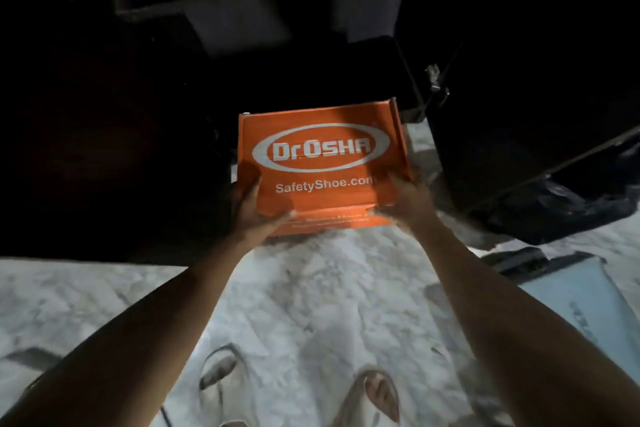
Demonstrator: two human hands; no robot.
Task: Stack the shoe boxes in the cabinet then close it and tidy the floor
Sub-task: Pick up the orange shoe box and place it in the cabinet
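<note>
An orange shoe box [322,156] with white "Dr.OSHA SafetyShoe.com" lettering is held out in front of me, above the marble floor and at the mouth of the dark cabinet [277,55]. My left hand [251,206] grips the box's near left corner, thumb on the lid. My right hand [403,201] grips the near right corner. The cabinet's inside is too dark to make out.
The cabinet's dark door [526,107] stands open at the right, hinge showing. A black plastic bag [561,208] lies behind it. A pale blue box [575,291] lies on the white marble floor [329,295] at the right. My feet in sandals [377,395] show below.
</note>
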